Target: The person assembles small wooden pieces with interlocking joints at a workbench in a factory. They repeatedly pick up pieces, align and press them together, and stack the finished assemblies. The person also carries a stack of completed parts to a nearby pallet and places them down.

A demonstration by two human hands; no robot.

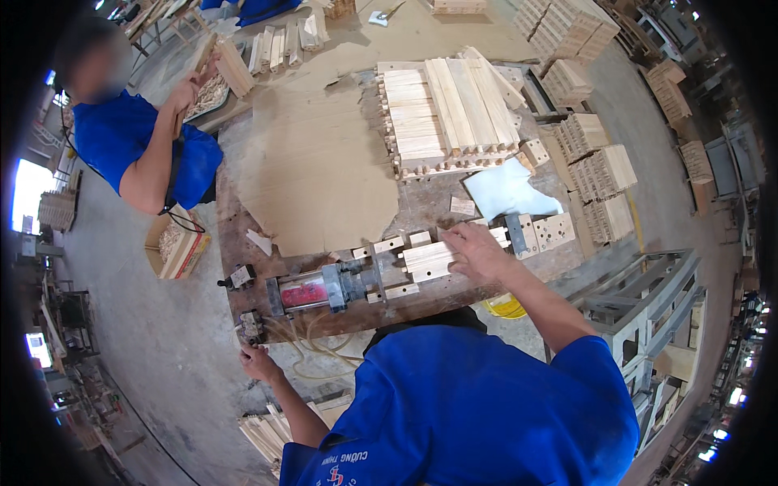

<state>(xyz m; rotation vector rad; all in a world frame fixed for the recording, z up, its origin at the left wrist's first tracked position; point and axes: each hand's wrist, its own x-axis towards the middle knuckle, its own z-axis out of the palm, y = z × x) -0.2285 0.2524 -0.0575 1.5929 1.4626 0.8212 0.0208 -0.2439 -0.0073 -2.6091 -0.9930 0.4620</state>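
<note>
At the near edge of the workbench (pixel 243 243), the person's left hand (pixel 258 362) hangs just off the near left corner, fingers curled close beside a small valve switch (pixel 250 326) with pale hoses (pixel 312 340) trailing from it; whether it actually grips anything I cannot tell. Just in from that edge lies a clamp press with a red and grey cylinder (pixel 324 289), pointing along the bench toward a short wooden slat assembly (pixel 428 261). The right hand (pixel 478 251) lies palm down on that assembly, fingers spread and flat, pressing rather than grasping. Small wooden blocks (pixel 389 244) sit around the piece, and a drilled block (pixel 555 232) lies near the right edge. Further in, a white cloth (pixel 509 190) rests beside a large sheet of brown cardboard (pixel 316 162) covering the middle of the bench. Toward the far edge stands a stack of pale slats with dowels (pixel 446 113). Beyond the left edge another person in a blue shirt (pixel 130 146) holds up a hand by a far pile of slats (pixel 235 69)
</note>
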